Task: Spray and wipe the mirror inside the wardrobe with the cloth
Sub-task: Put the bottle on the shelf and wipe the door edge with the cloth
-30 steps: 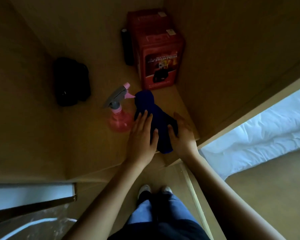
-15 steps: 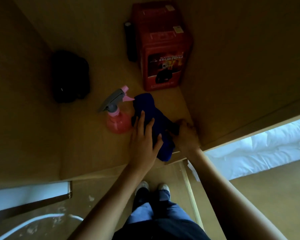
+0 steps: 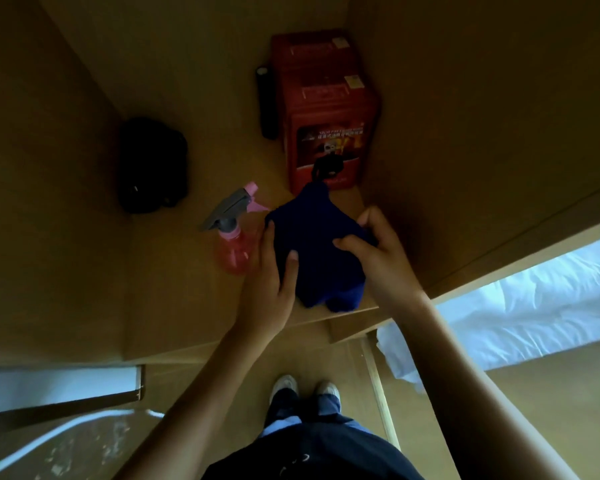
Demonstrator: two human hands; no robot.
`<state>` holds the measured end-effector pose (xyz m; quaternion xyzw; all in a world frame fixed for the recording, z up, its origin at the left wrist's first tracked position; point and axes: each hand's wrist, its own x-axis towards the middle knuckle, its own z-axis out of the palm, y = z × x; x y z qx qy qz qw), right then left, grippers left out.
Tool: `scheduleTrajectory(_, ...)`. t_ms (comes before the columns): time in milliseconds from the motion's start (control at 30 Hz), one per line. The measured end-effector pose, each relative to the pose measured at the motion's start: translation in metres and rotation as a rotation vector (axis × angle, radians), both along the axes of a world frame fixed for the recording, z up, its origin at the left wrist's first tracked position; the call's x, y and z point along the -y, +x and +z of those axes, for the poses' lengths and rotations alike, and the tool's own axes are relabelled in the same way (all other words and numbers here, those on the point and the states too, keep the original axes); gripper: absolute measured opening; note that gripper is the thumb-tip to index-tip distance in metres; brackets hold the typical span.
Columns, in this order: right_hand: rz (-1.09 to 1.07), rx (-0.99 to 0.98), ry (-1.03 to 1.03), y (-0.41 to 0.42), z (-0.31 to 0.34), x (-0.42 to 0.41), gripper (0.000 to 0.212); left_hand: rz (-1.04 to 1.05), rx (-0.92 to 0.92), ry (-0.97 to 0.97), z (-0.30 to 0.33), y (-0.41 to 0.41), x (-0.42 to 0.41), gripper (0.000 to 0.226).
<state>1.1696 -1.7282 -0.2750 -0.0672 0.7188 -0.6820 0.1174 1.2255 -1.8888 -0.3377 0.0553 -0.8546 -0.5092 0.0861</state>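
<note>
Now two hands' curled fingers round one cloth, beside one spray bottle.

Dim wooden wardrobe, perhaps bed beside

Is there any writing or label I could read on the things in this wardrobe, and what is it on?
red box: a white line of print across the top of its front picture, too blurred to read.
red box, top face: two small pale stickers and faint embossed marks, too small to read.
pink spray bottle: no text visible.
blue cloth: no text visible.
black bag: no text visible.
</note>
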Motion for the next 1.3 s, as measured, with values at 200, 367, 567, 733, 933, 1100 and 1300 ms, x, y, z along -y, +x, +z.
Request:
scheduleTrajectory(200, 0.130, -0.073, -0.034, -0.004, 0.052, -0.011, 0.021, -0.013, 0.070, 0.191, 0.018, -0.021, 0.008, 0.085)
scheduleTrajectory(367, 0.211, -0.038, -0.151, -0.003, 0.080, -0.020, 0.021, -0.079, 0.253, 0.584, 0.038, -0.023, 0.012, 0.043)
scheduleTrajectory(567, 0.075, 0.198, -0.135, -0.013, 0.065, -0.015, 0.030, -0.167, 0.458, 1.054, 0.026, -0.004, 0.027, 0.046)
scheduleTrajectory(733, -0.118, 0.220, 0.116, -0.030, 0.019, 0.000, 0.025, 0.001, 0.492, 0.937, 0.020, 0.003, 0.028, 0.041)
scheduleTrajectory(933, -0.095, 0.021, 0.459, -0.050, -0.038, 0.012, 0.025, 0.169, 0.266, 0.211, 0.010, -0.008, 0.008, 0.035)
scheduleTrajectory(1100, -0.038, 0.121, 0.665, -0.029, -0.066, -0.007, 0.028, 0.053, 0.314, -0.161, -0.002, 0.020, 0.017, 0.083)
scheduleTrajectory(1300, 0.196, 0.354, 0.833, -0.001, -0.079, -0.012, 0.041, 0.097, 0.373, 0.155, -0.009, 0.032, 0.019, 0.077)
